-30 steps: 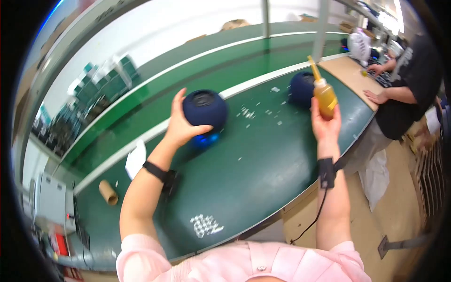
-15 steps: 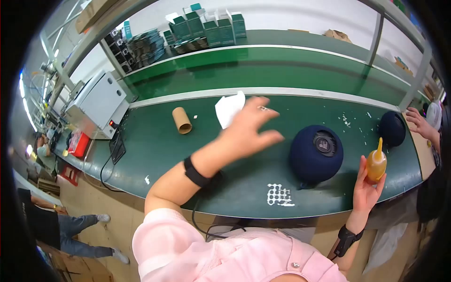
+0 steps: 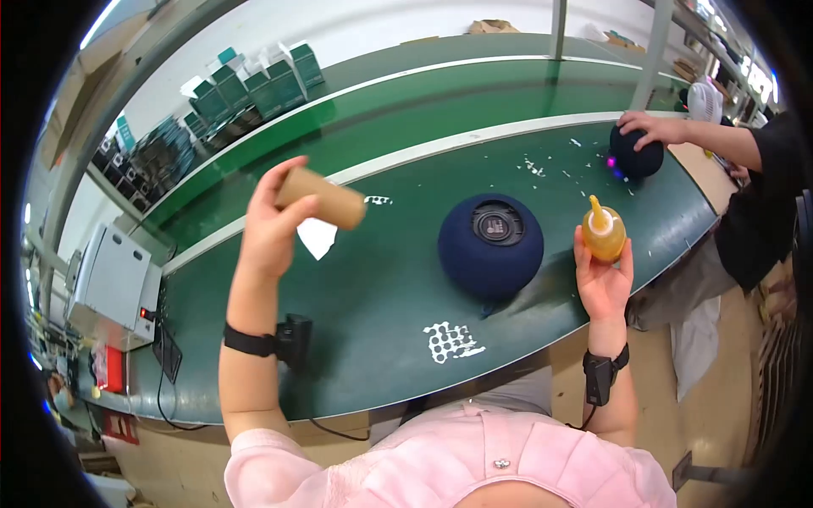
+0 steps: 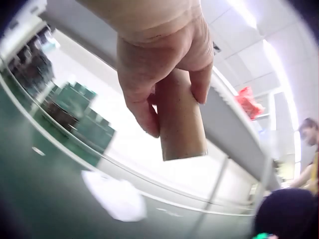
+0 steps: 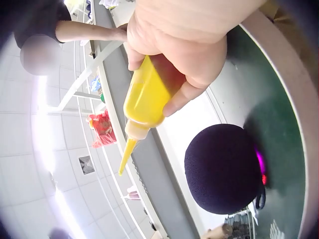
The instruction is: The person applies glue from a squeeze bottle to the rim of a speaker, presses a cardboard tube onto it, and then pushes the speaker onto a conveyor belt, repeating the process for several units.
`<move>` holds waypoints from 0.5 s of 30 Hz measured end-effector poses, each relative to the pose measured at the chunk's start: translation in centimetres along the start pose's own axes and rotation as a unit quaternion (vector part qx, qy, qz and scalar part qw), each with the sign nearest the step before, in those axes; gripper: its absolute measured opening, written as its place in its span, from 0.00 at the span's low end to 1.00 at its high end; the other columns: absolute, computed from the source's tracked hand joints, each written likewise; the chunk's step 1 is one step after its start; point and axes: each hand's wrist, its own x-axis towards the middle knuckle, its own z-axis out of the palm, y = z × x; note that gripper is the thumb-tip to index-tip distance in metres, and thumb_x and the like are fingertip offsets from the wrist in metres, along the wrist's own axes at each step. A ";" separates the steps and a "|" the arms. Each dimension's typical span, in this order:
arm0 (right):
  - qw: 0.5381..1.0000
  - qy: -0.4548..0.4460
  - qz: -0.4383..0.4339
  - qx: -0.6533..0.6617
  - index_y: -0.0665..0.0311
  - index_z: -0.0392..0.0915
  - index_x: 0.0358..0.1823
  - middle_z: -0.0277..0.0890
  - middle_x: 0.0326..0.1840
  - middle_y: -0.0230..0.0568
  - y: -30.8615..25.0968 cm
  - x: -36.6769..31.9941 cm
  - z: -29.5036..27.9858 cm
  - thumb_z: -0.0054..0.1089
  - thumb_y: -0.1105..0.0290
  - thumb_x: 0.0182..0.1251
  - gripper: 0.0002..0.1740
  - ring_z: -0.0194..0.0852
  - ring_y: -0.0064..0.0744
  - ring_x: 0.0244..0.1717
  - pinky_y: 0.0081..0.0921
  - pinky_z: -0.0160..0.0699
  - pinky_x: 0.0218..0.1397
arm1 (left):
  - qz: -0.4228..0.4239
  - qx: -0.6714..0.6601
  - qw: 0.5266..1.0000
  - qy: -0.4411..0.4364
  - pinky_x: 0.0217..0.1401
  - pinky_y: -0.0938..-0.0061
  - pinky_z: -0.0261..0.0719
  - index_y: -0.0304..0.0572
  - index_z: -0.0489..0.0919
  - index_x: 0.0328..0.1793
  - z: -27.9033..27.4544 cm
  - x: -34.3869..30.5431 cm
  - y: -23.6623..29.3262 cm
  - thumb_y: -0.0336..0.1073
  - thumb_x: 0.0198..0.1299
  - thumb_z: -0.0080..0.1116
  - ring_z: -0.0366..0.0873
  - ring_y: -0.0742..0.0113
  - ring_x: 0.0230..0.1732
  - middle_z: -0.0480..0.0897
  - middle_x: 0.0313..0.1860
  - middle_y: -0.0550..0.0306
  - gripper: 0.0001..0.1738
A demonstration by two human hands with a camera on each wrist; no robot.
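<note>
The left hand point(image 3: 268, 227) grips a cardboard tube point(image 3: 326, 199) above the table point(image 3: 373, 288), fingers curled; the right hand point(image 3: 604, 289) holds a squeeze bottle point(image 3: 605, 240), fingers cupped; neither touches the navy speaker point(image 3: 491, 258).

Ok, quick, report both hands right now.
Left hand: curled round a cardboard tube, held up off the table.
Right hand: gripping a yellow squeeze bottle, nozzle on.
</note>
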 end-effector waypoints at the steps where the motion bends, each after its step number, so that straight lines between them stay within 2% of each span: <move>1: 1.000 0.010 -0.019 -0.003 0.62 0.64 0.64 0.61 0.66 0.49 0.1 0.0 0.0 0.55 0.57 0.66 0.28 0.57 0.57 0.67 0.45 0.73 0.63 | 0.048 0.004 0.998 -0.033 0.55 0.70 0.74 0.39 0.64 0.66 2.9 0.4 0.7 0.25 0.48 0.66 0.73 0.64 0.53 0.72 0.53 0.54 0.37; 2: 1.000 0.009 -0.024 -0.003 0.62 0.64 0.64 0.61 0.66 0.49 0.1 -0.1 -0.1 0.55 0.57 0.66 0.28 0.57 0.57 0.67 0.45 0.73 0.63 | 0.098 0.008 0.993 -0.064 0.56 0.71 0.74 0.38 0.64 0.65 5.8 0.6 1.4 0.24 0.46 0.67 0.73 0.65 0.53 0.72 0.52 0.55 0.37; 4: 1.000 -0.013 -0.007 0.021 0.60 0.64 0.64 0.60 0.67 0.49 0.0 -0.2 -0.2 0.56 0.56 0.66 0.28 0.57 0.57 0.68 0.45 0.75 0.62 | 0.124 -0.039 0.984 -0.121 0.56 0.71 0.74 0.38 0.65 0.63 10.2 1.2 2.0 0.22 0.46 0.68 0.72 0.67 0.54 0.72 0.52 0.56 0.36; 7: 0.999 -0.020 -0.009 0.029 0.59 0.63 0.64 0.60 0.67 0.48 -0.2 -0.2 -0.4 0.56 0.56 0.66 0.29 0.56 0.56 0.68 0.45 0.75 0.62 | 0.103 -0.027 0.970 -0.219 0.57 0.72 0.74 0.39 0.65 0.63 13.6 2.6 1.4 0.26 0.47 0.68 0.70 0.69 0.57 0.70 0.54 0.56 0.36; 10: 0.999 -0.012 -0.007 0.049 0.59 0.63 0.65 0.59 0.68 0.48 -0.2 -0.1 -0.4 0.57 0.56 0.65 0.29 0.56 0.57 0.68 0.45 0.75 0.62 | 0.120 0.060 0.959 -0.251 0.61 0.71 0.71 0.40 0.65 0.66 15.0 3.0 0.3 0.25 0.49 0.67 0.70 0.69 0.57 0.71 0.55 0.58 0.36; 15: 0.998 0.003 -0.021 0.055 0.59 0.62 0.65 0.59 0.68 0.48 0.1 -0.3 -0.1 0.56 0.56 0.66 0.29 0.55 0.58 0.69 0.46 0.74 0.63 | 0.130 0.158 0.936 -0.288 0.63 0.70 0.70 0.41 0.65 0.66 14.9 3.0 -0.6 0.26 0.51 0.66 0.68 0.68 0.61 0.68 0.58 0.57 0.35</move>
